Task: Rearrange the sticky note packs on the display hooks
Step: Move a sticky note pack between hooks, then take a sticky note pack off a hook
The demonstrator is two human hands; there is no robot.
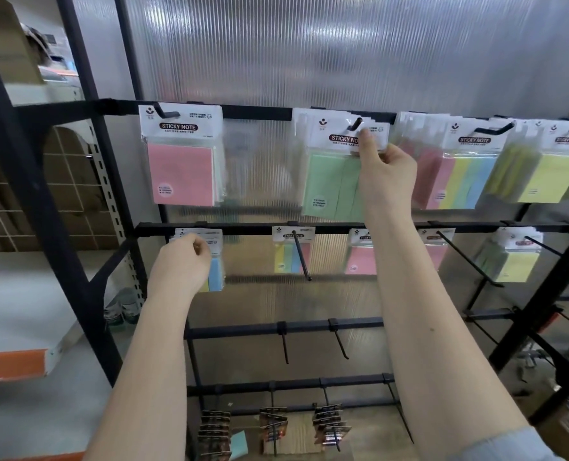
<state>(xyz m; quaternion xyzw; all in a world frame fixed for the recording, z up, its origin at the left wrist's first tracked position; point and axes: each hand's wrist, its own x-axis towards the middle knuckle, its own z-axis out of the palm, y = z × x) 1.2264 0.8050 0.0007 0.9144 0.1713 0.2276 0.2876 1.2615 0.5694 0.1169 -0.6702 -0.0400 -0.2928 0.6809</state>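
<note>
Sticky note packs hang from black hooks on two rails. On the top rail a pink pack (180, 168) hangs at the left and a green pack (333, 184) in the middle. My right hand (384, 176) pinches the green pack's white header just below its hook (356, 123). On the lower rail my left hand (181, 261) grips the header of a blue-and-yellow pack (216, 272) at the far left. A multicolour pack (462, 181) and a yellow pack (549, 178) hang to the right on the top rail.
The lower rail also carries a striped pack (288, 257) on a long hook (301, 257), pink packs (361, 259) and a yellow-green pack (512, 261). Bare hooks (339, 342) stick out from the third rail. Dark packs (271, 424) hang near the floor. A black shelf frame (27, 181) stands left.
</note>
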